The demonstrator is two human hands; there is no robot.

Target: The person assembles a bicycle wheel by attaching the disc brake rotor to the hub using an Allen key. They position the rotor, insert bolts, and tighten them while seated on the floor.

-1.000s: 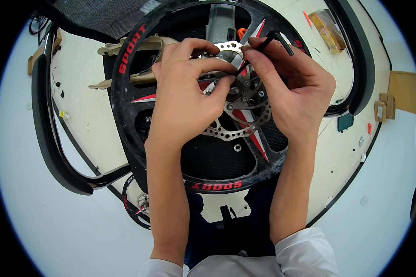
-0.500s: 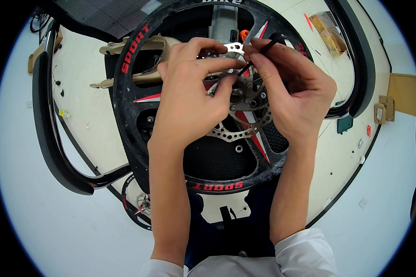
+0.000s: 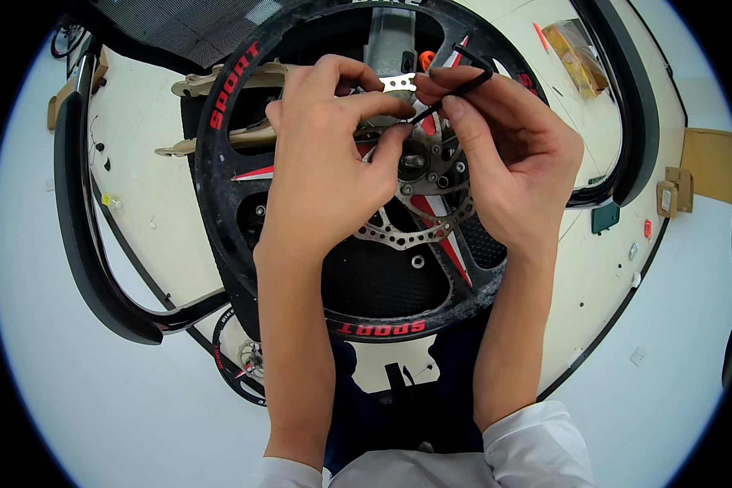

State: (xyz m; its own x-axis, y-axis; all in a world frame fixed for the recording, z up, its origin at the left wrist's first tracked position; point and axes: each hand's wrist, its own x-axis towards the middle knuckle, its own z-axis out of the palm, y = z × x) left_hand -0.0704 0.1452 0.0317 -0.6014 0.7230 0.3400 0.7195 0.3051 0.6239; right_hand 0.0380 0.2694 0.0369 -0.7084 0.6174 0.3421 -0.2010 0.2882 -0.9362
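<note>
the black spoked bicycle wheel with red lettering [image 3: 244, 244] lay on the cream table [image 3: 138, 187]. the perforated steel brake disc [image 3: 419, 232] sat on its hub, under both hands: left hand [image 3: 325, 171] left of it, right hand [image 3: 508, 163] right. the thin black hex key [image 3: 455, 93] lay above the disc, between the right hand's fingers.

Two hands at work — left hand [image 3: 321, 175], right hand [image 3: 504, 171]; one black wheel [image 3: 220, 203]; one drilled brake disc [image 3: 415, 236]; one hex key [image 3: 455, 91] — a second, smaller wheel [image 3: 236, 362] below.
</note>
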